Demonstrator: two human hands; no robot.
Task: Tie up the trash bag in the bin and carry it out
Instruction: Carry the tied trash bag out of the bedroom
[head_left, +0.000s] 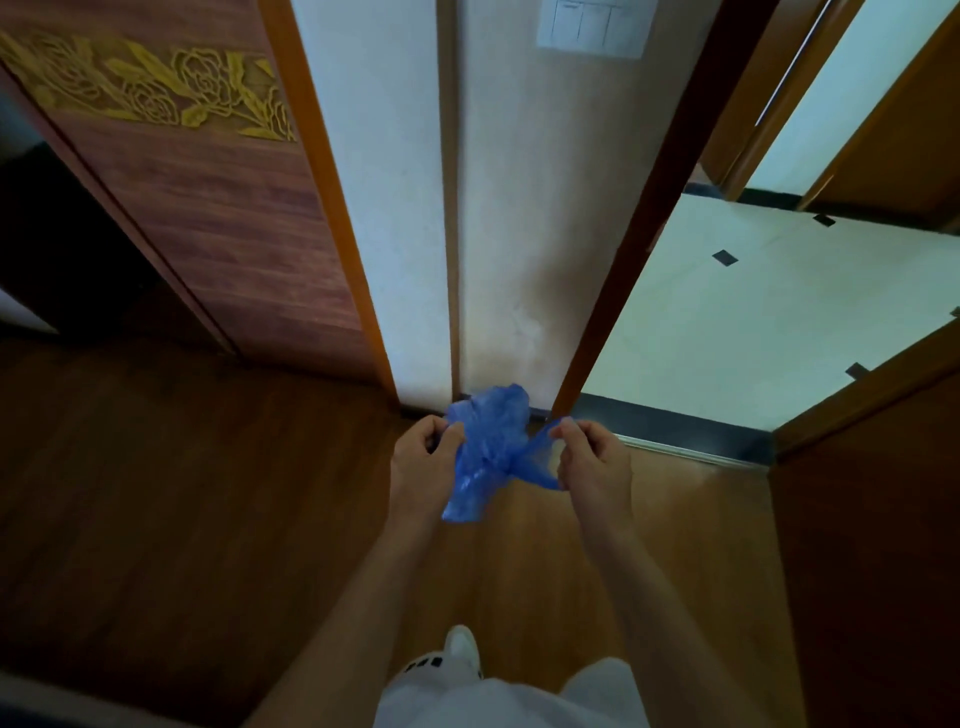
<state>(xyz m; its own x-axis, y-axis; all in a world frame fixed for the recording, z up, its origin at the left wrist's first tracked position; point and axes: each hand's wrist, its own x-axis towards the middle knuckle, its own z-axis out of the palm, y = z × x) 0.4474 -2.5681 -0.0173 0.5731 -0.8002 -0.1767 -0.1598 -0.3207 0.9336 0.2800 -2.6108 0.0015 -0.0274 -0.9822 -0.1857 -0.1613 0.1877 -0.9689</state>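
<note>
A crumpled blue plastic trash bag (485, 452) hangs in the air in front of me, held between both hands at about waist height. My left hand (423, 457) pinches its left side with closed fingers. My right hand (589, 460) grips a stretched strip of the bag on the right. A loose end of the bag dangles down below the hands. No bin is in view.
I stand on a dark wooden floor (182, 493) facing a white wall (519, 234) with a light switch (595, 26). A wooden door with gold rose carving (208, 182) is at the left. An open doorway at the right leads onto pale tiles (753, 312).
</note>
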